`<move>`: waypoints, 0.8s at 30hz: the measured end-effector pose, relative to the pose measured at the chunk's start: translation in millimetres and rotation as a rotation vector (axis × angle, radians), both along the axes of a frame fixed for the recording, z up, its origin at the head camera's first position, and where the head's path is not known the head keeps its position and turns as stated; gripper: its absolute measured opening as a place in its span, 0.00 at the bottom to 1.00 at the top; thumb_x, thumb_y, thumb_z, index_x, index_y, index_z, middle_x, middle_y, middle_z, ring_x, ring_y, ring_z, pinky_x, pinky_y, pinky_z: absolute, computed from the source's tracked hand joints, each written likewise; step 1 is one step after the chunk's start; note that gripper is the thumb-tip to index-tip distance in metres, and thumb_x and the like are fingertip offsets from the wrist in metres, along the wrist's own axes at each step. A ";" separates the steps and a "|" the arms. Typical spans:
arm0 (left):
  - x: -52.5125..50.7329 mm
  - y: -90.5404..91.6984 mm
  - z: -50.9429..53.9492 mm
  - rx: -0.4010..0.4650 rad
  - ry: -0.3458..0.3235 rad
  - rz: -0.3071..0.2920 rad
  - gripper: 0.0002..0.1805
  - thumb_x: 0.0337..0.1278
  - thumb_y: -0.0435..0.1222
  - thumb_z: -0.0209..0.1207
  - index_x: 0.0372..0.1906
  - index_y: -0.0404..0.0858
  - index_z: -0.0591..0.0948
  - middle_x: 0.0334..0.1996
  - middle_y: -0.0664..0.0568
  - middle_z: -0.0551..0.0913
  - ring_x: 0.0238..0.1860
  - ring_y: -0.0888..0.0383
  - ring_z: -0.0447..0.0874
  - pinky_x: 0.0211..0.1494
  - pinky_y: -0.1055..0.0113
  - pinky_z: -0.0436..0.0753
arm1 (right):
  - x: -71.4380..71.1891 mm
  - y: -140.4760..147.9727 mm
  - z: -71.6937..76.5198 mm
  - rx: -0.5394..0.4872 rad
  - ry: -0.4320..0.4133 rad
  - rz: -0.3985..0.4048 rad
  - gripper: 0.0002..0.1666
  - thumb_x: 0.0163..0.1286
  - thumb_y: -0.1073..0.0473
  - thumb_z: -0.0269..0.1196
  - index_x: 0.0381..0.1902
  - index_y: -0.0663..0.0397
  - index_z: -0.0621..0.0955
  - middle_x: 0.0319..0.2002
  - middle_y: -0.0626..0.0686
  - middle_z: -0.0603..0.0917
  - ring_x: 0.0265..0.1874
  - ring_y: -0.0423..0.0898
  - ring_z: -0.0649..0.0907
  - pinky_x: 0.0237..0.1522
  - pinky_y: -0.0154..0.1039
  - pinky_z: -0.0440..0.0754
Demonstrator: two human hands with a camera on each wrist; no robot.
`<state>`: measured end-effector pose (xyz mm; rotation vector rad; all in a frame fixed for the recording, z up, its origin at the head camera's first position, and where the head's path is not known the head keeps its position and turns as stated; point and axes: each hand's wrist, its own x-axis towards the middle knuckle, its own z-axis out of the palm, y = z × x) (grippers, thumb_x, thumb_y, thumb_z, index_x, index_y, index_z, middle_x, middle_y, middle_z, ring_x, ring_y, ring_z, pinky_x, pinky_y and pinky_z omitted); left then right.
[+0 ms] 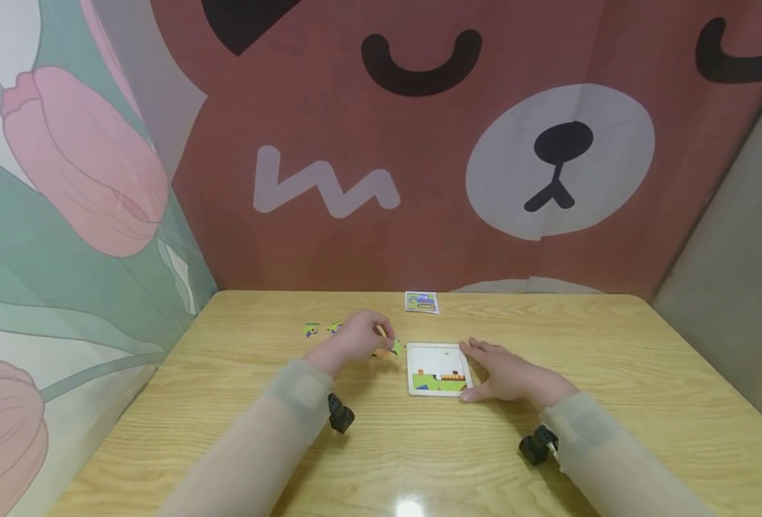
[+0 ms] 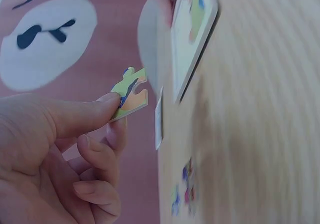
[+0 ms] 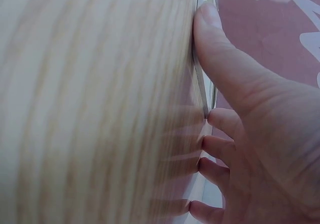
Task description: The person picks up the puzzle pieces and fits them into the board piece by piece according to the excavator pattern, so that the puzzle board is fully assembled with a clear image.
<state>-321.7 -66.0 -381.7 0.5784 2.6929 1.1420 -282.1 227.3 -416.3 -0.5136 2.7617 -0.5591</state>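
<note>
Print on the small white-bordered card [image 1: 421, 301] near the wood-grained counter's [image 1: 445, 452] far edge: illegible. Left hand [image 1: 357, 337]: narrow grip, pinching a green-and-orange jigsaw piece [image 2: 134, 102] above the counter, left of the square white tray [image 1: 432, 361]; notch clear only from the left wrist. Right hand [image 1: 508, 373]: grip spread wide, touching the tray's right edge.

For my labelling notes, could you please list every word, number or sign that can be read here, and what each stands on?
None can be read.
Card at the back: any lettering is too small to read.
Puzzle piece in the left hand: no lettering shows.
Puzzle tray: none made out.
Wall zigzag: a drawn stroke, not text.
</note>
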 end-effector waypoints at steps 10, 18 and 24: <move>1.1 41.5 -14.4 -0.028 0.017 -0.056 0.07 0.56 0.28 0.66 0.27 0.41 0.82 0.29 0.55 0.80 0.25 0.60 0.72 0.27 0.68 0.71 | -0.6 1.0 -1.0 -0.001 0.014 0.007 0.64 0.52 0.30 0.69 0.77 0.54 0.57 0.76 0.64 0.53 0.72 0.66 0.54 0.67 0.64 0.54; 2.7 50.1 -22.6 -0.089 0.009 -0.030 0.07 0.58 0.32 0.67 0.27 0.44 0.83 0.34 0.56 0.79 0.30 0.58 0.72 0.32 0.66 0.71 | -1.2 0.7 -2.5 0.003 0.022 0.008 0.64 0.52 0.29 0.69 0.77 0.54 0.57 0.75 0.64 0.54 0.72 0.66 0.54 0.67 0.65 0.55; 2.6 53.6 -24.2 -0.090 0.005 -0.030 0.07 0.59 0.32 0.66 0.27 0.44 0.83 0.36 0.56 0.80 0.28 0.58 0.72 0.30 0.65 0.71 | -1.1 1.3 -2.2 0.001 0.030 0.011 0.64 0.52 0.30 0.69 0.77 0.55 0.58 0.75 0.64 0.54 0.72 0.66 0.55 0.67 0.65 0.55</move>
